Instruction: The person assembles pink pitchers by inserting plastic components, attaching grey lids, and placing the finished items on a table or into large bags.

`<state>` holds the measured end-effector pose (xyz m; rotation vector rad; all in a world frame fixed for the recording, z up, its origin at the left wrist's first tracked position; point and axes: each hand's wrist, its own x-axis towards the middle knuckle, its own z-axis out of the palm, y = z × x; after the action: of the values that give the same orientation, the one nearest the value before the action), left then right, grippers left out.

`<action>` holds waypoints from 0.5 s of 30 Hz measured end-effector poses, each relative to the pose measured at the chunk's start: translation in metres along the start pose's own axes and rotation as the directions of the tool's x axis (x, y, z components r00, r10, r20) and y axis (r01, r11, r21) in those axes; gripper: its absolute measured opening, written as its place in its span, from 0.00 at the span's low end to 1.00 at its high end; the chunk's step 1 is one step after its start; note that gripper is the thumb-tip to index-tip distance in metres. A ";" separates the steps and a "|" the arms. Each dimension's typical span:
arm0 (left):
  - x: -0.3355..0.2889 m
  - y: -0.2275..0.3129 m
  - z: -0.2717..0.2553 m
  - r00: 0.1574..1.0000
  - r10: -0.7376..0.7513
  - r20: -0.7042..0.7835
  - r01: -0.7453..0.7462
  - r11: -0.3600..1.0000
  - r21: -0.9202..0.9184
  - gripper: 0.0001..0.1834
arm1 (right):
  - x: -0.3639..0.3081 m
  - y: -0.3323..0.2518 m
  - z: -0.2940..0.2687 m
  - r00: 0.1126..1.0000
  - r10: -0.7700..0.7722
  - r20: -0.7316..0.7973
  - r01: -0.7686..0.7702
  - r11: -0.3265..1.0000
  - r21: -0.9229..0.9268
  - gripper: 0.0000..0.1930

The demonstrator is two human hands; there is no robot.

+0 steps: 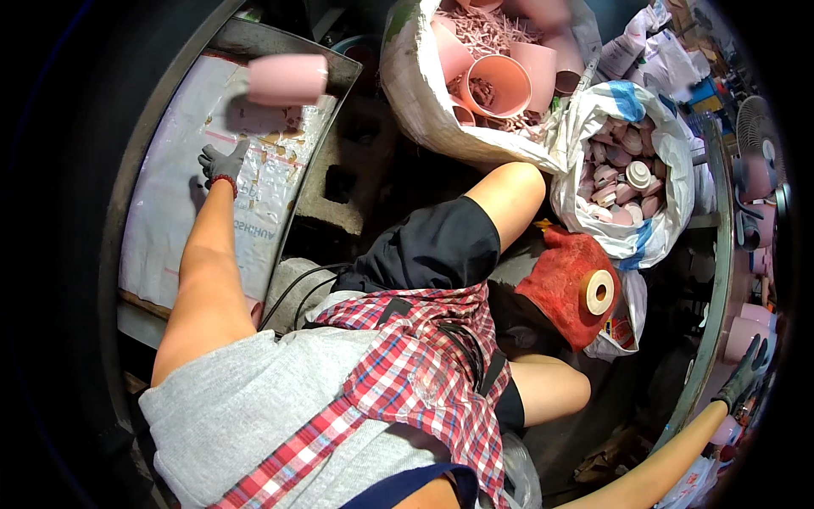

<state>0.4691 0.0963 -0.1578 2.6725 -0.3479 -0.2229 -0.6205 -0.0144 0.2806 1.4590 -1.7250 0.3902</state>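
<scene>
My left hand [224,163], in a grey glove, is over a metal tray lined with plastic sheeting [170,195]. Its fingers are spread and hold nothing. Just beyond the fingertips is a pink plastic cup [288,81], on its side and slightly blurred. A shadow falls on the sheeting below it, apart from the cup. Far to the right, my right hand [742,373], in a dark glove, reaches out with its fingers stretched beside a pink container [746,339]. Whether they touch is hard to tell at the picture's rim.
A large white sack [407,76] holds pink cups and shredded trimmings. Beside it, another white sack [568,195] contains pink and white lid-like pieces. A cream ring-shaped roll [599,292] rests on red cloth [551,280]. Concrete blocks [339,191] stand near the tray; a metal frame [721,254] runs along the right.
</scene>
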 end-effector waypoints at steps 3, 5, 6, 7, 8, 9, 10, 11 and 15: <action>0.057 -0.017 0.061 0.988 0.097 -0.121 -0.131 0.941 -0.313 0.66 | 0.008 -0.016 -0.004 0.998 -0.052 -0.024 0.058 0.907 0.418 0.19; 0.033 0.013 0.060 0.923 0.323 0.210 -0.084 0.701 -0.708 0.63 | 0.016 -0.066 -0.007 0.992 -0.124 -0.019 0.126 0.981 0.149 0.20; 0.020 0.031 0.055 0.833 0.419 0.361 0.070 0.568 -0.820 0.61 | 0.018 -0.085 -0.015 0.988 -0.153 -0.018 0.153 0.988 0.005 0.21; 0.015 0.055 0.066 0.839 0.404 0.364 0.028 0.636 -0.771 0.59 | 0.015 -0.064 -0.009 0.990 -0.143 -0.013 0.143 0.970 0.198 0.22; 0.011 0.071 0.072 0.856 0.372 0.360 -0.009 0.706 -0.708 0.58 | 0.010 -0.064 -0.002 0.994 -0.112 0.011 0.108 0.976 0.190 0.22; 0.010 0.082 0.088 0.868 0.368 0.334 -0.011 0.686 -0.728 0.57 | 0.007 -0.063 0.000 0.996 -0.079 0.030 0.073 0.982 0.177 0.23; 0.013 0.093 0.102 0.910 0.335 0.245 -0.067 0.701 -0.710 0.54 | 0.007 -0.059 -0.001 0.987 -0.162 -0.012 0.162 0.970 0.183 0.23; 0.013 0.100 0.112 0.872 0.441 0.213 -0.074 0.548 -0.833 0.52 | -0.004 -0.065 -0.005 0.987 -0.161 0.011 0.158 0.976 0.150 0.24; 0.086 0.093 0.147 0.956 0.287 -0.065 -0.271 0.771 -0.576 0.50 | -0.014 -0.166 -0.057 0.949 -0.313 -0.043 0.316 0.943 0.105 0.27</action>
<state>0.5013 -0.0672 -0.2569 1.9814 -0.5780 -0.2284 -0.4455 -0.0119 0.2609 1.7685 -1.4354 0.3343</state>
